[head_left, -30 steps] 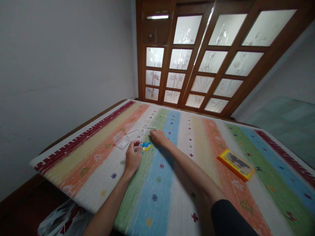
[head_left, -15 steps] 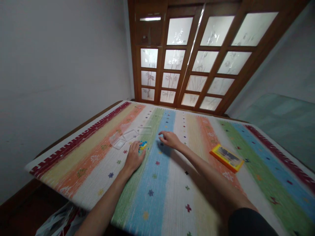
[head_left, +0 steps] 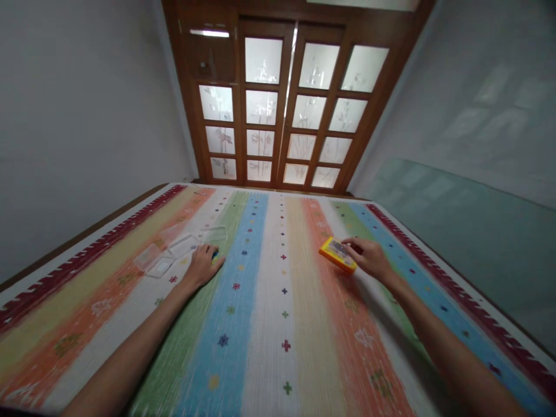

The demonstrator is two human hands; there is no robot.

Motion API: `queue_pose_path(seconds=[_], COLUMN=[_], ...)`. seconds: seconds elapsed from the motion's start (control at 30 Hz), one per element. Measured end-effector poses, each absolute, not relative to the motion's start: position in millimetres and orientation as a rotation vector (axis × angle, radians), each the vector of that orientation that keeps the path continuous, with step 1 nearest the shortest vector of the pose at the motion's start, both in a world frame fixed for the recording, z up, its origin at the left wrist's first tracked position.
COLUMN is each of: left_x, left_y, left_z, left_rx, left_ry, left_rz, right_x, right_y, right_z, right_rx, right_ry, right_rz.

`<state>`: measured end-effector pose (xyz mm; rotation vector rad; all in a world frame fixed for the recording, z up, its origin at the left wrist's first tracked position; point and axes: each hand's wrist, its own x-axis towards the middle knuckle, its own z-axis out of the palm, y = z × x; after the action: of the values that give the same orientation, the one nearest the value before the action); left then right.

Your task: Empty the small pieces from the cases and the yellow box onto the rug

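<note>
The yellow box is found on the right half of the striped cover, on the border of an orange stripe and a green one, well apart from everything else that lies there.

Nearest the camera, two bare forearms are seen entering from the lower edge, one at 7 o'clock and one at 5 o'clock, both stretched out low over the cover. The cover is woven in long stripes of red, yellow, orange, white, green and blue, and small cross and star marks are scattered along them.

Farther out, the left hand is laid palm down on the cover with its fingers spread loosely and nothing gripped. A few small blue and yellow pieces are just seen at its fingertips, at 1 o'clock of the hand; most of them are hidden beneath it.

At about the same depth, the right hand is closed on the right end of the yellow box, which sits at 9 o'clock of that hand. One finger is curled over the box's far edge. Whether the box is raised off the cover cannot be told. A dark panel is shown on its top face.

Beyond the left hand, at 10 o'clock of it, clear plastic trays are laid side by side, and a clear lid is placed at 12 o'clock of it.

Farthest off, at 12 o'clock, a wooden door with frosted panes is seen, and a pale green panel is leaned along the wall at 3 o'clock.
</note>
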<state>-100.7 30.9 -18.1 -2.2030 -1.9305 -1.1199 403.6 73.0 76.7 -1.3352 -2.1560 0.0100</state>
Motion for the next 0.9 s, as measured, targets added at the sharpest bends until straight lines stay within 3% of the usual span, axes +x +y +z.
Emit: queue_pose_path(seconds=[0.57,0.9], left_x=[-120,-112], left_y=[16,13], left_z=[22,-15], left_rx=[-2.19,-2.316], left_ry=[-2.198,-2.176], left_rz=[-1.13,-0.864], right_x=[441,439], right_y=[72,103], right_z=[59,33], right_rx=[-1.268,-1.418], right_ry=[-2.082,-2.276], right_rz=[-0.012,-0.29])
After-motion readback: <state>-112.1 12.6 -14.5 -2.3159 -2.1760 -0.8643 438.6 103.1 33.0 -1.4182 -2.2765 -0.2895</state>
